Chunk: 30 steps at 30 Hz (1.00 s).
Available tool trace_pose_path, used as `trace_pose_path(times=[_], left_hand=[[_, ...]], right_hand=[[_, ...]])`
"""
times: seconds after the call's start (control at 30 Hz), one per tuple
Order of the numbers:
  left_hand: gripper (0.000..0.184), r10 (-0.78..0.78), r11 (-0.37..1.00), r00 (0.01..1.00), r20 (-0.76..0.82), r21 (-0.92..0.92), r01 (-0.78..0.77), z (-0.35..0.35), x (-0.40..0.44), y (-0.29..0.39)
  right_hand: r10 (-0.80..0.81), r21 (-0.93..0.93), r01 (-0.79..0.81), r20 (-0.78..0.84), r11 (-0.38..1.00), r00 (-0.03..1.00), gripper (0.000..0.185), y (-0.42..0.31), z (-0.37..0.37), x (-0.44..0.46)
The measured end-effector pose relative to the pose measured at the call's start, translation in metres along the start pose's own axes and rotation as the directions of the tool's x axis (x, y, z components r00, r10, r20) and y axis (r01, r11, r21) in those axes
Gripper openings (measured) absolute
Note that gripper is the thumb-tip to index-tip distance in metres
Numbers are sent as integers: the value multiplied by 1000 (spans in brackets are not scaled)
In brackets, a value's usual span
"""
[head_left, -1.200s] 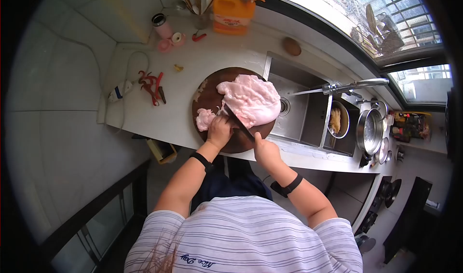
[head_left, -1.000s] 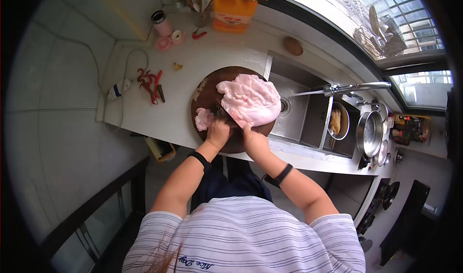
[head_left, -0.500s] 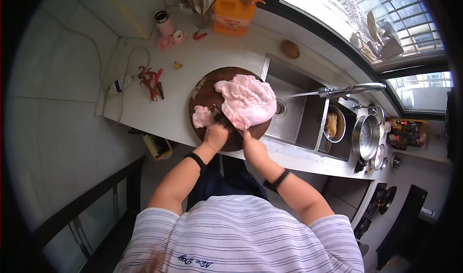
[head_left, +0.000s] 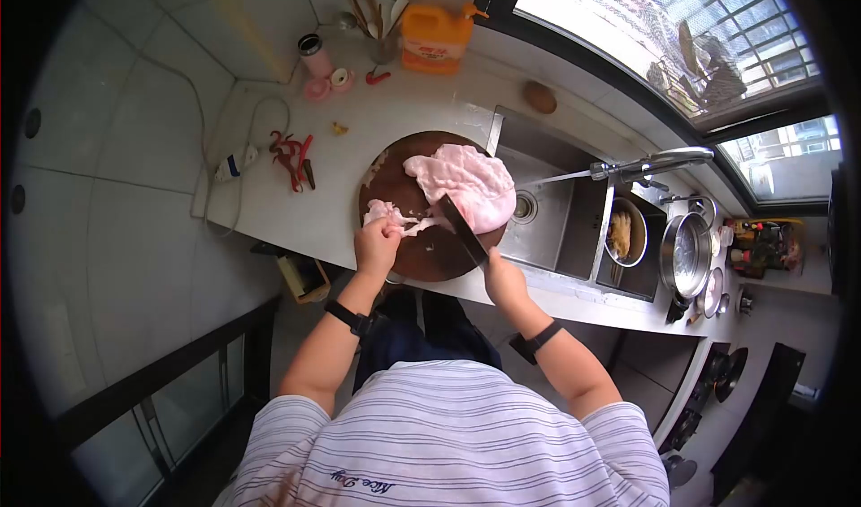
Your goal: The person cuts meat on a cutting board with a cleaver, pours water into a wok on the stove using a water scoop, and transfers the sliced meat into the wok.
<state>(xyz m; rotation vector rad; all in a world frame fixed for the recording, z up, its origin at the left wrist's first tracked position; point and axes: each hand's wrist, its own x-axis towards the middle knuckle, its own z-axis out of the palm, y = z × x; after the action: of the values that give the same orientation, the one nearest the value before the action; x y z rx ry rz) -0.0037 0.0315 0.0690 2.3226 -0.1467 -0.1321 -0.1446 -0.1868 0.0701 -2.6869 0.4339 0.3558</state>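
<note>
White countertop, round brown wooden board, wrinkled pink raw meat on top!
Right hand clenches the cleaver, its straight dark blade slanting beside that soft bulging mass; left hand pinches a stringy pale scrap, wood showing between both hands, steel sink hard by the board's curved rim.

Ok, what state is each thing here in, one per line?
left hand: fingers closed on the small meat piece
right hand: holding the knife
knife: blade at the large meat piece, contact unclear
large meat piece: raw-looking, lying on the round board
round board: flat, partly covered
pink flask: upright, mouth open
orange jug: upright
faucet: apparently running
bowl: holding something yellowish
</note>
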Motion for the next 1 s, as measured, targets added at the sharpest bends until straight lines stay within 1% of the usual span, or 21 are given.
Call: trace_pose_path(times=[0.03,0.1,0.13,0.2,0.23,0.3,0.33,0.37,0.43,0.47,0.5,0.57,0.6,0.63,0.7,0.73,0.77,0.83,0.87,0.97,1.0], left_hand=[[8,4,1000,1000,-1,0,-4,-2,-2,3],[8,-88,953,996,19,-291,89,-7,-6,11],[8,-83,953,996,17,-289,85,-12,-7,14],[8,-110,891,994,13,-443,104,-20,-8,18],[8,-112,891,994,11,-441,106,-22,-7,17],[8,-127,957,992,-6,-265,121,-28,-7,11],[8,-59,979,998,26,-193,63,-22,-7,-5],[8,-65,979,998,23,-193,68,-14,-12,-18],[12,-51,997,987,151,-51,59,-15,-17,-17],[16,-154,986,967,201,-37,165,-15,-19,-17],[16,-160,985,966,204,-34,171,-17,-19,-12],[19,4,992,999,48,125,-10,-17,-17,-1],[22,176,964,983,-60,213,-159,-13,-16,5],[22,173,965,983,-62,209,-157,-5,-14,8],[27,327,901,942,-78,327,-285,15,-5,6],[23,401,868,909,-110,363,-339,27,0,-2],[23,400,869,910,-109,361,-338,38,5,-11],[15,300,824,948,109,470,-315,60,13,-22],[10,343,822,935,94,452,-347,68,12,-25],[8,339,850,941,-2,429,-306,107,21,-61],[8,333,851,943,6,429,-303,105,24,-58]], right_hand=[[1,1,-1,-4,1000,1000,13,-6,-2,8],[-3,22,3,1,1000,1000,12,-18,-4,26],[1,23,-1,-3,1000,1000,13,-21,-4,32],[-8,51,9,-13,999,1000,14,-24,-8,37],[-13,75,15,-18,997,1000,15,-26,-10,38],[-23,74,25,-37,997,999,15,-30,-16,32],[-31,72,35,-60,997,998,16,-34,-21,29],[-35,70,39,-55,997,998,16,-37,-26,25],[11,92,-10,-10,996,1000,19,-44,-33,19],[9,92,-9,-3,996,1000,19,-47,-35,17],[-11,73,9,24,997,1000,19,-50,-35,14],[-28,52,25,54,998,998,19,-52,-29,9],[-48,33,46,70,998,996,19,-51,-22,8],[-69,12,68,85,998,994,20,-51,-16,8],[-73,-10,74,90,997,993,20,-50,-9,7],[-55,-35,58,99,998,994,19,-52,-8,5],[-35,-60,42,105,997,994,18,-53,-7,5],[-28,-62,34,103,997,994,18,-54,-3,5],[-24,-56,30,100,998,995,18,-55,0,5],[-7,-15,8,90,1000,996,17,-69,4,25],[10,-9,-9,123,1000,992,18,-77,-1,34]])
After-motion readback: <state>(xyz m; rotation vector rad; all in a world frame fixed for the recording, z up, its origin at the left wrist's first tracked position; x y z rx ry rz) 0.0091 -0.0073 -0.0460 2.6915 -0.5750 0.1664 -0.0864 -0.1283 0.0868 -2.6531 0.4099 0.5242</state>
